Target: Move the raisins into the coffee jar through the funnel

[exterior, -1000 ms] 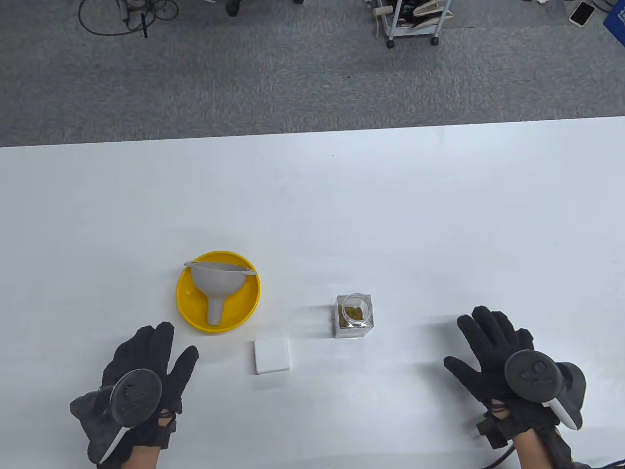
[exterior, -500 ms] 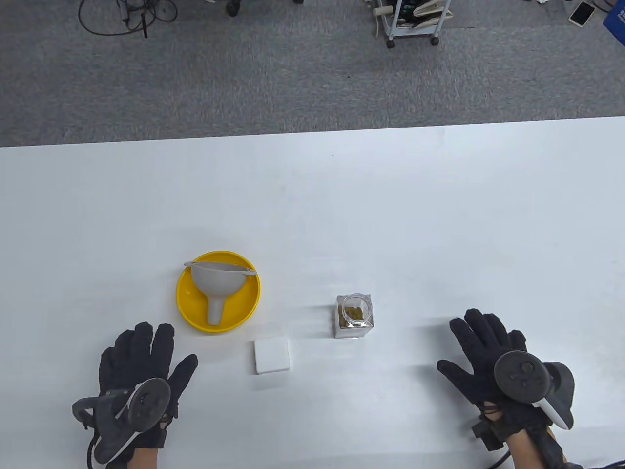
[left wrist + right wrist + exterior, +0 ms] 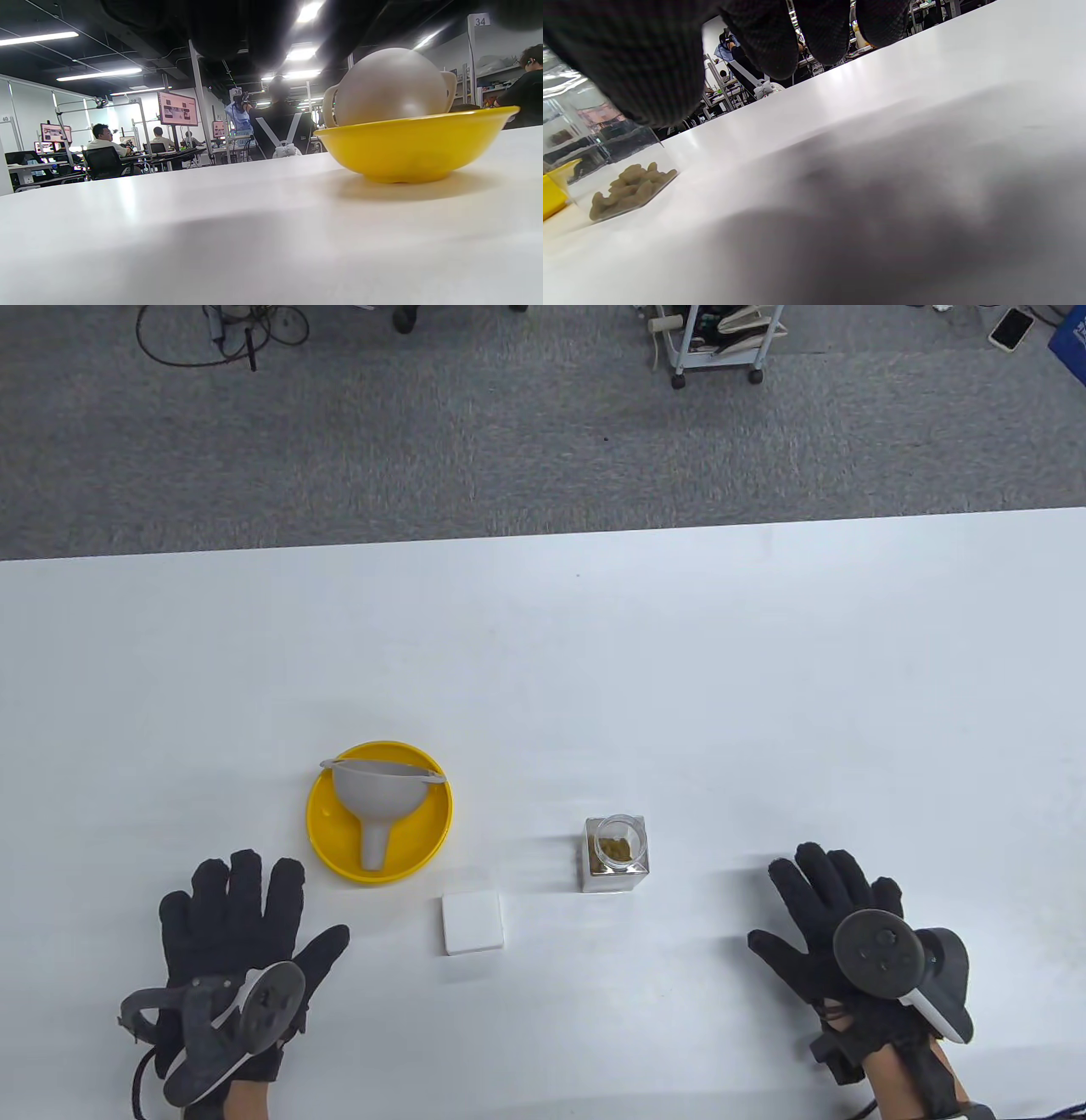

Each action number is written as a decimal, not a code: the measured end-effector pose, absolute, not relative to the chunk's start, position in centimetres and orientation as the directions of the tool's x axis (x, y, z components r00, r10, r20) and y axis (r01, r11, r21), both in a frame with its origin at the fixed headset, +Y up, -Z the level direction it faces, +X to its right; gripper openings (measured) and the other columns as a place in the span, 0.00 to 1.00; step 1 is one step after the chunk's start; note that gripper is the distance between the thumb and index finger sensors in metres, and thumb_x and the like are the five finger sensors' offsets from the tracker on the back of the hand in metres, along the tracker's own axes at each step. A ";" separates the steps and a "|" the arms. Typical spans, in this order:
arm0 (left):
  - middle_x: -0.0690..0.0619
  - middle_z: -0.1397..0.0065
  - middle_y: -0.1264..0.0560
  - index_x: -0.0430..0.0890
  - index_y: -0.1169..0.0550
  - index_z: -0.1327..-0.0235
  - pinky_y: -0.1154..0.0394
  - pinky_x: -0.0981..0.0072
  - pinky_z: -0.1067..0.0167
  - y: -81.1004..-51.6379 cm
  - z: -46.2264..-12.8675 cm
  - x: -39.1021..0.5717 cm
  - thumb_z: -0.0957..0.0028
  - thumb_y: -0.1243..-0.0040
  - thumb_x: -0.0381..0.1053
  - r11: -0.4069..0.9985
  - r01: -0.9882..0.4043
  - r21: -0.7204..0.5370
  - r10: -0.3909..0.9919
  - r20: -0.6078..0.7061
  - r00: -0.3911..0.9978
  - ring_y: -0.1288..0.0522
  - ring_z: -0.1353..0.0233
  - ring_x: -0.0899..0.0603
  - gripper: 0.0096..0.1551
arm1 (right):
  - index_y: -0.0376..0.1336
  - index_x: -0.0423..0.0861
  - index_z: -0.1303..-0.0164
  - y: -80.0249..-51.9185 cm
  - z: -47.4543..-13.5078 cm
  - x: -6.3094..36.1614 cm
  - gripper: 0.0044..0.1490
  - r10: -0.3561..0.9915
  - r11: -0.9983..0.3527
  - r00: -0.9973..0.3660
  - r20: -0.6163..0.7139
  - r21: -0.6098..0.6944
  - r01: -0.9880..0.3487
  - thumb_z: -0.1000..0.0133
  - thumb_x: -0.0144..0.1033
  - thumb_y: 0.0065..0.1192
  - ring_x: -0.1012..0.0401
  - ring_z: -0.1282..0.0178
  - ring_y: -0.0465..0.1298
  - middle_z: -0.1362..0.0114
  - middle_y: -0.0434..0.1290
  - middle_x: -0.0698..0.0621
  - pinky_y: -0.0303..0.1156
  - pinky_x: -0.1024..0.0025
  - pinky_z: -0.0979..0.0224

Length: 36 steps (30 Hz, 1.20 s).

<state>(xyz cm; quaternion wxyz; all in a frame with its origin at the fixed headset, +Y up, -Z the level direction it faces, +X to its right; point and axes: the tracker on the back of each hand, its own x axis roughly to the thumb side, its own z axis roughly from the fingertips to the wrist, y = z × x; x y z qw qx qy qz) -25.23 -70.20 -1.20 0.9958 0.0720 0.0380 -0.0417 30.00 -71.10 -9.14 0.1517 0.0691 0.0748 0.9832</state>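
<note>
- Our left hand [image 3: 233,929] lies flat on the table [image 3: 764,661] with fingers spread, holding nothing, at about 7 o'clock from the bowl [image 3: 327,836].
- Our right hand [image 3: 836,916] is also spread and empty, at about 4 o'clock from the jar [image 3: 615,855], well apart from it.
- The funnel [image 3: 377,802] lies on its side in the yellow bowl, spout toward 6 o'clock; we judge it was parked there so it cannot roll off.
- The jar stands upright and uncapped, and the raisins [image 3: 630,188] sit inside at its bottom, seen through its clear wall in the right wrist view.
- A white lid [image 3: 473,922] lies flat between bowl and jar, toward 6 o'clock, touching neither.
- With raisins in the jar and the funnel set aside, we judge the pouring finished and the hands resting.
- There is wide bare table toward 12 o'clock, and each hand has a free lane to its nearest thing.
- The near edge is close behind our wrists, so we would draw back with care.
</note>
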 end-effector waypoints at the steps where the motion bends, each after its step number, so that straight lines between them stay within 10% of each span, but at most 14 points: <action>1: 0.49 0.13 0.38 0.62 0.37 0.21 0.43 0.27 0.25 -70.1 -1.2 -25.2 0.58 0.51 0.86 0.986 0.085 0.143 -0.074 -0.082 0.994 0.40 0.16 0.30 0.52 | 0.59 0.55 0.22 -71.1 -9.2 30.0 0.52 0.310 -0.942 -0.944 0.113 0.168 -0.289 0.55 0.66 0.71 0.42 0.13 0.55 0.12 0.56 0.46 0.46 0.25 0.22; 15: 0.49 0.14 0.36 0.62 0.35 0.22 0.43 0.27 0.25 -69.9 -1.1 -25.2 0.57 0.49 0.85 0.987 0.048 0.154 -0.035 -0.083 0.996 0.39 0.17 0.31 0.51 | 0.59 0.55 0.22 -67.7 -11.1 25.3 0.52 0.510 -0.855 -0.844 0.166 0.208 -0.476 0.56 0.65 0.72 0.41 0.13 0.54 0.12 0.56 0.45 0.47 0.25 0.22; 36: 0.49 0.14 0.36 0.62 0.34 0.22 0.44 0.26 0.25 -69.3 -0.9 -23.7 0.57 0.46 0.84 0.984 0.029 0.178 -0.025 -0.022 0.999 0.40 0.17 0.31 0.50 | 0.38 0.48 0.20 -72.5 -15.2 17.5 0.74 0.724 -0.659 -0.682 0.098 0.390 -0.644 0.61 0.55 0.85 0.45 0.19 0.58 0.19 0.57 0.44 0.46 0.28 0.20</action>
